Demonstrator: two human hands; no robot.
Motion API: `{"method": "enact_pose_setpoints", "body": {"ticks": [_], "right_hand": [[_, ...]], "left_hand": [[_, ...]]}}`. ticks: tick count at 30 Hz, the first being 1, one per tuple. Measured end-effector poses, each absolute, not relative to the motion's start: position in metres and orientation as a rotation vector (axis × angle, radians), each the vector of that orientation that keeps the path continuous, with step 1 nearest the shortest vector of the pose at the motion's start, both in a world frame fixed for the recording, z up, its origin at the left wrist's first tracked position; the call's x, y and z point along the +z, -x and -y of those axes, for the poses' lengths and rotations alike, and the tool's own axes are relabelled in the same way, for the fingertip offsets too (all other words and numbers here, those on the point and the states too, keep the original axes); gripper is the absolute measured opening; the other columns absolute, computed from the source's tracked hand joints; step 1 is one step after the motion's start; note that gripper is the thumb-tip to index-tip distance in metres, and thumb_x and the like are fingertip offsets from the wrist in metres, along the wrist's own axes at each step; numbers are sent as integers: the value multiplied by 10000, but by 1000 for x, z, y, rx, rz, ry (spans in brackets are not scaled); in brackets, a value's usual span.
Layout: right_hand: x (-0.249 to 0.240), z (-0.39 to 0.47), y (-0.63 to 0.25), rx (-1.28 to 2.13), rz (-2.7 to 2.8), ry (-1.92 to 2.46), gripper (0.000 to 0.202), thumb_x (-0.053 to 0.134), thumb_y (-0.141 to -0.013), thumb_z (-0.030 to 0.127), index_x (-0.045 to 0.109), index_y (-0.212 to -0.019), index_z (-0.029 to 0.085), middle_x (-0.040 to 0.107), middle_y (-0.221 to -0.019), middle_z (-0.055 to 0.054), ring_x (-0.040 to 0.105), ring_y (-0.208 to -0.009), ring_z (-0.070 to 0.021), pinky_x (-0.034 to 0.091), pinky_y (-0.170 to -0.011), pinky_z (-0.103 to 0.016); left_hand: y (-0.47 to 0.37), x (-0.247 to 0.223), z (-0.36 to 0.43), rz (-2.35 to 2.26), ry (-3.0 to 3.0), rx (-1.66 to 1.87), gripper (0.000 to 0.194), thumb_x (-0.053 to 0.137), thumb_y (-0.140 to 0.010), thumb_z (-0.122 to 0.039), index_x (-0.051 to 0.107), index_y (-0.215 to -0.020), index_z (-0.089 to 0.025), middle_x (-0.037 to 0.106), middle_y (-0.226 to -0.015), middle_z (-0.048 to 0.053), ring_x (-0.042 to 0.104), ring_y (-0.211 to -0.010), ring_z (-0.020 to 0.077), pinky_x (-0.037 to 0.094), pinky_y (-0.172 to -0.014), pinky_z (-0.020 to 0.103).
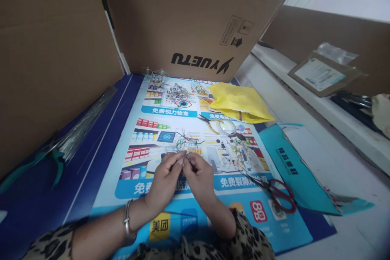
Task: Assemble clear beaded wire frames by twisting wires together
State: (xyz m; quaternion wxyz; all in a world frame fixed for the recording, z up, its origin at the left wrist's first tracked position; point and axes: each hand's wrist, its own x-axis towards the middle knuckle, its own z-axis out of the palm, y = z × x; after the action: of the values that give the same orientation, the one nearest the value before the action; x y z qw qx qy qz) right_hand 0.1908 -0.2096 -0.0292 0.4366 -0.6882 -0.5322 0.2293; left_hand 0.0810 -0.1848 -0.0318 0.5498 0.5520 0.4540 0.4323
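Observation:
My left hand [167, 172] and my right hand [199, 174] meet fingertip to fingertip over the printed mat [100, 195]. Both are closed in a pinch on what looks like thin wire; fingers hide most of it. Just beyond them lies a tangle of coloured wire pieces [185, 141]. A second wire tangle [242, 155] is to the right, near red-handled scissors [280, 196]. Farther up the mat are small pliers with yellow handles [210, 124] and a roll of clear tape [228, 127].
Upright cardboard [189, 16] walls the back and left. A bundle of long wires [87, 124] lies at left with teal-handled pliers [56, 162]. A yellow pouch [240, 99], a teal packet [292, 166], more wire tangles [179, 93] and a labelled parcel [319, 74] lie around.

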Motion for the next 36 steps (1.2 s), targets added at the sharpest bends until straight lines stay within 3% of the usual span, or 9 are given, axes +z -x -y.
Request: {"method": "enact_pose_setpoints", "body": {"ticks": [8, 16, 25, 36], "right_hand": [[-30, 214, -188, 411, 1449, 1683, 204, 439, -828, 245, 603, -718, 196, 601, -633, -6, 537, -554, -130, 433, -553, -227], [-35, 214, -189, 296, 1508, 1689, 200, 438, -820, 202, 631, -768, 198, 650, -670, -28, 576, -570, -139, 459, -564, -233], [-39, 213, -190, 214, 1497, 1642, 205, 450, -825, 195, 653, -802, 186, 690, -725, -52, 645, -659, -167, 499, -632, -250], [-35, 214, -188, 315, 1465, 1643, 194, 476, -829, 211, 651, -754, 172, 661, -679, -31, 604, -606, -139, 470, -596, -226]], "left_hand": [[-78, -31, 181, -1113, -1337, 993, 174, 562, -823, -316, 671, -901, -204, 662, -903, 33, 604, -860, 169, 465, -819, 298], [-76, -33, 176, -1184, -1740, 1116, 107, 575, -804, -245, 635, -725, -203, 585, -703, 2, 550, -687, 135, 438, -638, 244], [-75, -37, 174, -1156, -1889, 1166, 85, 556, -813, -203, 605, -744, -200, 567, -716, 7, 526, -683, 134, 423, -636, 247], [-78, -37, 176, -1113, -1755, 1091, 119, 455, -883, -221, 504, -778, -192, 486, -764, -3, 477, -734, 135, 402, -684, 258]]}}
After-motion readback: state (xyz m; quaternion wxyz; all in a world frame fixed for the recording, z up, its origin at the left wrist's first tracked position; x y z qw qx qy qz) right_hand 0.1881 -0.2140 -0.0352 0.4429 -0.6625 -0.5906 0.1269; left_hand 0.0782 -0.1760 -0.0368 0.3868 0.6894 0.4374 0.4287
